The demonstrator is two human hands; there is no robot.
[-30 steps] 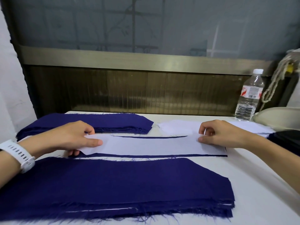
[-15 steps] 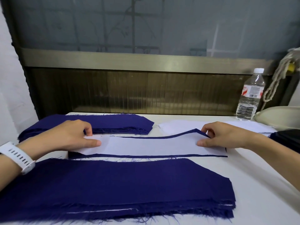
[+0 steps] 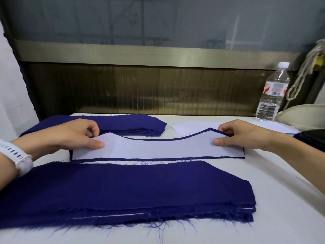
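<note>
White table (image 3: 263,199) under a near navy stack (image 3: 123,191), far navy stack (image 3: 131,123), white-faced strip (image 3: 158,148), white sheets (image 3: 191,126), water bottle (image 3: 271,95).

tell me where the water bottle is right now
In the head view the water bottle stands upright at the far right of the table, beyond the right hand and just left of a hanging rope.

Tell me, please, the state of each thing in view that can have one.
White-faced navy fabric strip, far corners lifted, near edge down.
Left hand, pinches the strip's left end.
Right hand, pinches its right end.
Near stack of navy fabric pieces, flat, frayed.
Far stack of navy fabric pieces, flat.
Clear plastic water bottle, upright, capped.
</note>
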